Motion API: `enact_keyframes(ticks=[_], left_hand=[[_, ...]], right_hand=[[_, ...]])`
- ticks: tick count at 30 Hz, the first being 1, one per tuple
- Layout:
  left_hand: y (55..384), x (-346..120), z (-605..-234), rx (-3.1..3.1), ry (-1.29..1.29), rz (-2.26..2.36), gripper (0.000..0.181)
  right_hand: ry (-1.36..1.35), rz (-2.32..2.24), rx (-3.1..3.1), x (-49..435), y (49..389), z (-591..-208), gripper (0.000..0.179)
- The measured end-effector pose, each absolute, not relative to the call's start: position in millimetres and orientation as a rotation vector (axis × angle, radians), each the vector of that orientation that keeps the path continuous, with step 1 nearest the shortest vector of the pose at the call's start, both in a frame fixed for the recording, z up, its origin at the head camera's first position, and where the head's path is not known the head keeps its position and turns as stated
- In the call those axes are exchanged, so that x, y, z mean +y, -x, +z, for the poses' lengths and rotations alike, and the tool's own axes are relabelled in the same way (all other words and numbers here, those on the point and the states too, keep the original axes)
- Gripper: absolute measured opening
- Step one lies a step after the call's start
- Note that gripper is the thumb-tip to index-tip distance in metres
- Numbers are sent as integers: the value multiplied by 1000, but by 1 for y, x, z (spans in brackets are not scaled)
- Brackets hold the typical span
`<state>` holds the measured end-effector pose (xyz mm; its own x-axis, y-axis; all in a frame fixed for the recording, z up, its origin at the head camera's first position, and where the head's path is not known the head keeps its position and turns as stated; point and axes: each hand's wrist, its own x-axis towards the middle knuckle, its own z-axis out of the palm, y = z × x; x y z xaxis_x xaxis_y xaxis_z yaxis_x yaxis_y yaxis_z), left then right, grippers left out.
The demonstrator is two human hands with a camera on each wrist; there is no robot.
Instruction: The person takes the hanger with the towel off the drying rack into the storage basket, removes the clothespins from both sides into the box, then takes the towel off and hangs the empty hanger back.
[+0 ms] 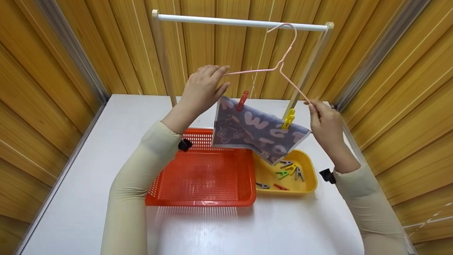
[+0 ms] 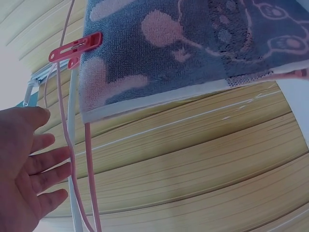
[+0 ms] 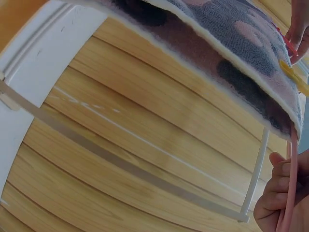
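Observation:
A pink wire hanger (image 1: 253,71) is held up tilted, its hook overlapping the white rail in the head view. A small grey-blue towel (image 1: 247,131) with pink letters is folded over its lower bar. One red clothespin (image 1: 242,101) and one yellow clothespin (image 1: 288,119) clip the towel's upper edge. My left hand (image 1: 205,86) is at the hanger's left end; the left wrist view shows its fingers (image 2: 50,169) extended against the wire. My right hand (image 1: 327,124) grips the hanger's right corner, fingers curled round the wire in the right wrist view.
A rack with a white top rail (image 1: 219,21) and two posts stands at the back. Below the towel, a red plastic basket (image 1: 198,177) sits beside a yellow tray (image 1: 313,177) holding several clothespins (image 1: 282,174). Wood-patterned walls enclose the white table (image 1: 283,226).

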<state>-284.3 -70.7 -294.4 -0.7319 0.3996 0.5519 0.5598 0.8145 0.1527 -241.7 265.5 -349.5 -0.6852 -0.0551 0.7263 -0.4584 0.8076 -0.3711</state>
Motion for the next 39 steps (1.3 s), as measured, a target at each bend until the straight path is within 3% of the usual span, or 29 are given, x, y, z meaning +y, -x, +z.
enact_keyframes(ticks=[16,25,39], left_hand=[[278,-98,-316,-2415,784,-593,23],[266,-123,-331,-2331,834,-688,20],[253,-142,-341,-2233,839,-691,19]], right_hand=[[-555,820,-2323,232,233,-358,19],[-630,895,-2396,220,232,-359,18],[-720,646,-2355,209,235,-356,19]])
